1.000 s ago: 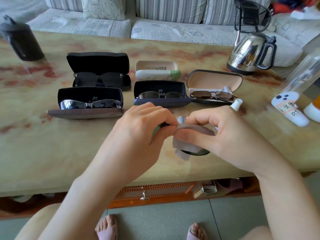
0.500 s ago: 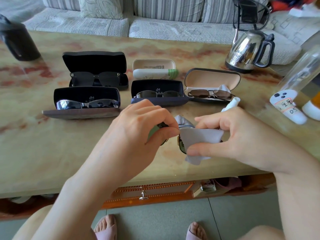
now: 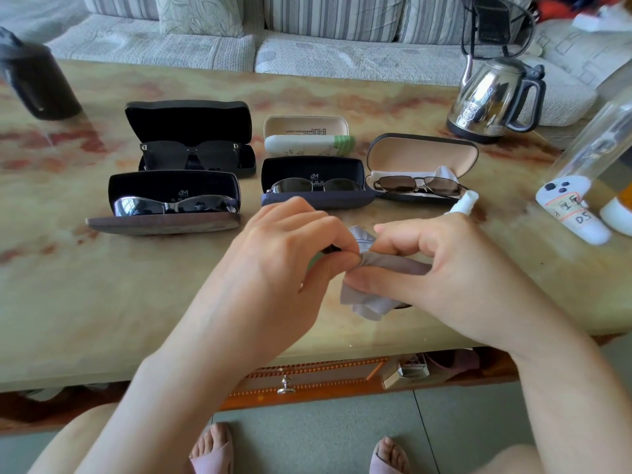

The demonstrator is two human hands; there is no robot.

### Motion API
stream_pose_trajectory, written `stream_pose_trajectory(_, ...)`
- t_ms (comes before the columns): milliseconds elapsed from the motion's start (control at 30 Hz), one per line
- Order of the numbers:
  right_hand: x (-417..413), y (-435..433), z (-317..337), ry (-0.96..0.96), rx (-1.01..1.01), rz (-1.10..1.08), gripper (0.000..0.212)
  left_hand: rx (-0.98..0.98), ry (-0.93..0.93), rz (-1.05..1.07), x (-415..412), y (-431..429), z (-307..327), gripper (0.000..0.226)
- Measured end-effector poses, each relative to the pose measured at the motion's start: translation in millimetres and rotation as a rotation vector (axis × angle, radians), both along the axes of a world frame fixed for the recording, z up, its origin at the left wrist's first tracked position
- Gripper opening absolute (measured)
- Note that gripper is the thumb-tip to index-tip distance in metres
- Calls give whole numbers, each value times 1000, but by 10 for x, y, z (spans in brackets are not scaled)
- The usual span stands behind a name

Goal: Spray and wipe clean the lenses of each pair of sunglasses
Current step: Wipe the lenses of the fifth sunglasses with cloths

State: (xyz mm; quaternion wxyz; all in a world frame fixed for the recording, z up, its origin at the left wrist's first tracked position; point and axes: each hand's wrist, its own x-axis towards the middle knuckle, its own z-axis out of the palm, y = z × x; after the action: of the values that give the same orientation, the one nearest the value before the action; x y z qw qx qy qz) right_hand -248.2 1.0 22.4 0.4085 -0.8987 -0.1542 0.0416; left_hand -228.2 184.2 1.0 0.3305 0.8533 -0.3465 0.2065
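Left hand [image 3: 284, 265] pinches, maybe, the sunglasses [image 3: 330, 249]. Right hand [image 3: 444, 271] pinches the cloth [image 3: 367, 301]. The table [image 3: 102, 319] edge is just below the fingers.

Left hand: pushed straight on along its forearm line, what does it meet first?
Left hand meets the grey wiping cloth pinched by the right hand almost at once; they look nearly touching.

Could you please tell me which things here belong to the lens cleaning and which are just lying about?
Job: left hand, right hand, grey cloth, held sunglasses (mostly hidden), spray bottle, black sunglasses, mirrored sunglasses, sunglasses in the navy case, wire-framed sunglasses, white case.
Lying about: kettle, dark flask, covered bottle, sofa.
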Motion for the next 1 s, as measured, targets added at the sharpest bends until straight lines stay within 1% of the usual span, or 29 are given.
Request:
stream_pose_trajectory(100, -1, -4, 22, 48, 69, 42, 28, 8, 12, -6, 16, 28, -9, 21)
stream_pose_trajectory(267, 50, -50, -24, 18, 153, 62, 33, -8, 26, 2, 13, 53, -1, 22)
stream_pose_trajectory(333, 63, -74, -31, 39, 205, 77, 33, -19, 39, 3, 18, 63, 2, 20)
stream_pose_trajectory(467, 58, -147, 1, 34, 289, 114, 26, -60, 86, 31, 21, 98, 23, 13)
stream_pose_trajectory(600, 39, -245, 38, 16, 353, 151, 29, -128, 126, 64, 13, 151, 82, 7)
stream_pose_trajectory(833, -11, -344, 44, 60, 451, 188, 16, -214, 196, 77, -7, 165, 120, 6)
stream_pose_trajectory(967, -10, -364, 57, 52, 498, 181, 11, -234, 174, 36, -34, 159, 166, 5)
stream_pose_trajectory(1000, -4, -375, 58, 44, 508, 168, 10, -230, 172, 13, -38, 168, 176, 10)
